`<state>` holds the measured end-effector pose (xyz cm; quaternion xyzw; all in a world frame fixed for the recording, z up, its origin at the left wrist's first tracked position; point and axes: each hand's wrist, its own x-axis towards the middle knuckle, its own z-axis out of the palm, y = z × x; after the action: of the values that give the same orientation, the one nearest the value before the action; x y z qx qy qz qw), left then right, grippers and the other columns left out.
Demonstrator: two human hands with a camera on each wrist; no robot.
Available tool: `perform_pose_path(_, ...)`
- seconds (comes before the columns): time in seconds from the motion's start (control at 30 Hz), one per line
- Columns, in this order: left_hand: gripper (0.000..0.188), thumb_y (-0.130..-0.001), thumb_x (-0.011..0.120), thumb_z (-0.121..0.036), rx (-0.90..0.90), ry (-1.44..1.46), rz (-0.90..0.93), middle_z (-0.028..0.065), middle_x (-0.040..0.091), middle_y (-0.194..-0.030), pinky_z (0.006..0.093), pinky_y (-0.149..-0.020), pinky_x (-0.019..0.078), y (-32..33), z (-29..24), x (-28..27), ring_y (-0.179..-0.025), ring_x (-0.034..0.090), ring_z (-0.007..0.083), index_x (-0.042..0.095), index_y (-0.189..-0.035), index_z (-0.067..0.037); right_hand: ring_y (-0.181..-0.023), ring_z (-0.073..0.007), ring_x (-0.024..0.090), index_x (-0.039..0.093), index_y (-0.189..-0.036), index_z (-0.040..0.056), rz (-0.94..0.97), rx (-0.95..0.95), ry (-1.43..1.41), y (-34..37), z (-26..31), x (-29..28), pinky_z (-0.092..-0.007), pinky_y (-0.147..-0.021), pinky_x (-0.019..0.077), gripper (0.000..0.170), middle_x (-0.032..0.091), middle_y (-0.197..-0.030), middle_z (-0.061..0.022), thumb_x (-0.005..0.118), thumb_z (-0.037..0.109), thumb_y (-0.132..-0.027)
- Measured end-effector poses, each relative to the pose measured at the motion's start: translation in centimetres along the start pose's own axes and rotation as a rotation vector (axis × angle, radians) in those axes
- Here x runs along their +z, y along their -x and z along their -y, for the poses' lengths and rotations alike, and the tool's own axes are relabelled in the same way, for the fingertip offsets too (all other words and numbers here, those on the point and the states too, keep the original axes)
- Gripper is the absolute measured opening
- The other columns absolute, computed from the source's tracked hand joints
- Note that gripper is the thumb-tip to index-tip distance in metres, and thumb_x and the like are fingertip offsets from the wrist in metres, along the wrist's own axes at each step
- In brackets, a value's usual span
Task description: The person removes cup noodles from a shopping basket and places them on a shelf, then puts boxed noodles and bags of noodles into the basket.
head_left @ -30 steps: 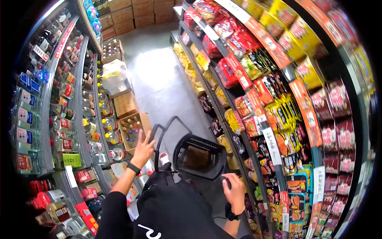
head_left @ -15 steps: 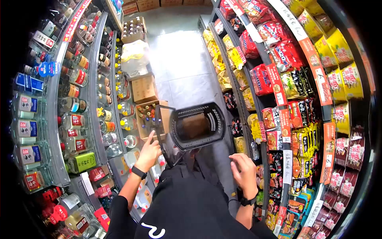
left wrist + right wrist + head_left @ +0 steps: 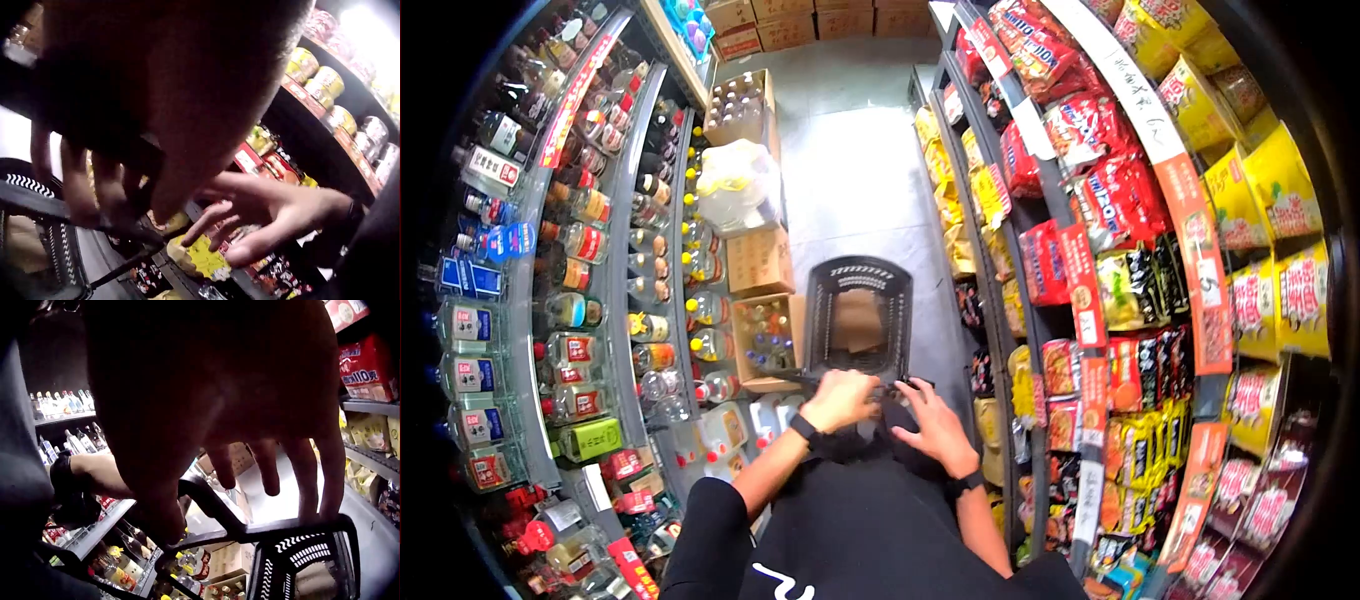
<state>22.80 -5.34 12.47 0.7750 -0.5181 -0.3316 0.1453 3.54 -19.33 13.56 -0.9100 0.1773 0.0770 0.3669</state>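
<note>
A black plastic shopping basket (image 3: 818, 310) hangs in front of the body, with something flat and brown showing at its bottom. My left hand (image 3: 840, 400) grips the basket's handle (image 3: 275, 532), its fingers curled over the bar in the left wrist view. Beside it on the right, my right hand (image 3: 935, 430) has its fingers loosely extended at the handle. In the right wrist view those fingers (image 3: 306, 481) reach down over the bar, not curled round it. Each wrist wears a black band.
Shelves of bottles (image 3: 585, 350) line the left side; bagged and packed noodles (image 3: 1145, 380) fill the right shelves. Along the left shelf foot stand an open carton of bottles (image 3: 765, 345), a closed carton (image 3: 758, 260) and a white bagged bundle (image 3: 740, 190). Grey floor (image 3: 840, 190) runs ahead to stacked boxes (image 3: 785, 28).
Both hands have come together at the basket handle. My left hand, earlier with spread fingers, now grips it, and the right hand has moved in leftward. The basket now points straight ahead.
</note>
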Motion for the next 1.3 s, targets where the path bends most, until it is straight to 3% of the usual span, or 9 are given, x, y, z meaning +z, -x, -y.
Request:
perform_pose_path(0.27, 0.052, -0.092, 0.069, -0.058, -0.407, 0.318, 0.153, 0.0137, 0.076, -0.087, 0.0436, -0.082, 0.0552, -3.4, 1.0, -3.1, -0.090, 0.074, 0.0323, 0.077, -0.109, -0.009, -0.125, -0.0392, 0.060, 0.055, -0.141, 0.0085, 0.155, -0.220, -0.397, -9.5, -6.8, -0.2, -0.0475, -0.103, 0.0513, 0.064, 0.053, -0.145, -0.0167, 0.078, 0.036, -0.087)
perform_pose_path(0.43, 0.050, -0.094, 0.067, -0.056, -0.440, 0.399, 0.122, 0.0128, 0.076, -0.097, 0.0409, -0.089, 0.0546, -4.9, 1.1, -4.2, -0.099, 0.073, 0.0301, 0.076, -0.116, -0.011, -0.107, -0.0391, 0.068, 0.066, -0.117, -0.0008, 0.125, -0.191, -0.315, -12.6, -7.4, -0.7, -0.0443, -0.093, 0.0537, 0.045, 0.070, -0.113, -0.0205, 0.076, 0.034, -0.090)
perform_pose_path(0.53, 0.053, -0.094, 0.066, -0.058, -0.362, 0.431, 0.161, 0.0149, 0.075, -0.121, 0.0420, -0.103, 0.0506, -6.0, 2.6, -3.8, -0.118, 0.068, 0.0334, 0.075, -0.123, -0.013, -0.108, -0.0400, 0.067, 0.067, -0.115, -0.0004, 0.105, -0.276, -0.331, -13.9, -8.9, -1.0, -0.0450, -0.093, 0.0538, 0.043, 0.069, -0.116, -0.0206, 0.076, 0.031, -0.088)
perform_pose_path(0.73, 0.046, -0.097, 0.071, -0.036, -0.261, 0.699, 0.105, 0.0136, 0.074, -0.119, 0.0382, -0.098, 0.0508, -9.0, 4.9, -2.1, -0.111, 0.069, 0.0270, 0.068, -0.128, -0.003, -0.118, -0.0436, 0.064, 0.071, -0.102, 0.0022, 0.167, -0.325, -0.272, -18.4, -11.3, -3.8, -0.0454, -0.100, 0.0528, 0.038, 0.060, -0.143, -0.0242, 0.084, 0.026, -0.075)
perform_pose_path(0.8, 0.042, -0.094, 0.073, -0.028, -0.149, 0.714, 0.062, 0.0147, 0.074, -0.117, 0.0395, -0.096, 0.0517, -11.0, 6.7, -2.2, -0.109, 0.069, 0.0282, 0.069, -0.129, -0.004, -0.122, -0.0419, 0.063, 0.071, -0.103, 0.0054, 0.145, -0.288, -0.265, -20.6, -12.6, -3.6, -0.0506, -0.105, 0.0484, 0.037, 0.058, -0.148, -0.0214, 0.084, 0.024, -0.074)
perform_pose_path(0.87, 0.040, -0.093, 0.074, -0.026, -0.129, 0.575, 0.070, 0.0161, 0.074, -0.116, 0.0404, -0.096, 0.0525, -14.1, 10.2, -1.7, -0.107, 0.070, 0.0302, 0.070, -0.127, -0.006, -0.131, -0.0366, 0.059, 0.070, -0.103, 0.0100, 0.138, -0.200, -0.225, -23.1, -13.3, -3.0, -0.0728, -0.111, 0.0330, 0.033, 0.053, -0.157, -0.0096, 0.083, 0.023, -0.076)
perform_pose_path(0.93, 0.039, -0.089, 0.077, -0.024, -0.052, 0.537, 0.020, 0.0170, 0.075, -0.111, 0.0433, -0.091, 0.0540, -16.8, 13.0, -3.0, -0.103, 0.071, 0.0313, 0.073, -0.124, -0.007, -0.129, -0.0368, 0.059, 0.068, -0.104, 0.0104, 0.131, -0.163, -0.156, -26.5, -13.0, -2.9, -0.0754, -0.111, 0.0315, 0.031, 0.050, -0.159, -0.0068, 0.080, 0.020, -0.077)
perform_pose_path(1.27, 0.040, -0.080, 0.084, -0.030, -0.152, 0.406, 0.154, 0.0111, 0.078, -0.108, 0.0409, -0.090, 0.0543, -29.2, 26.8, -15.8, -0.105, 0.072, 0.0291, 0.077, -0.115, -0.014, -0.130, -0.0406, 0.056, 0.064, -0.102, 0.0104, 0.322, -0.032, -0.048, -46.5, -10.6, -5.0, -0.0529, -0.102, 0.0488, 0.032, 0.042, -0.164, -0.0108, 0.080, 0.018, -0.076)
perform_pose_path(1.3, 0.037, -0.078, 0.085, -0.029, -0.123, 0.435, 0.163, 0.0102, 0.078, -0.107, 0.0403, -0.091, 0.0547, -30.0, 28.2, -16.9, -0.106, 0.072, 0.0283, 0.078, -0.110, -0.013, -0.137, -0.0418, 0.051, 0.064, -0.115, 0.0132, 0.418, -0.041, -0.024, -48.6, -10.7, -5.4, -0.0529, -0.106, 0.0476, 0.040, 0.041, -0.163, -0.0157, 0.079, 0.024, -0.080)
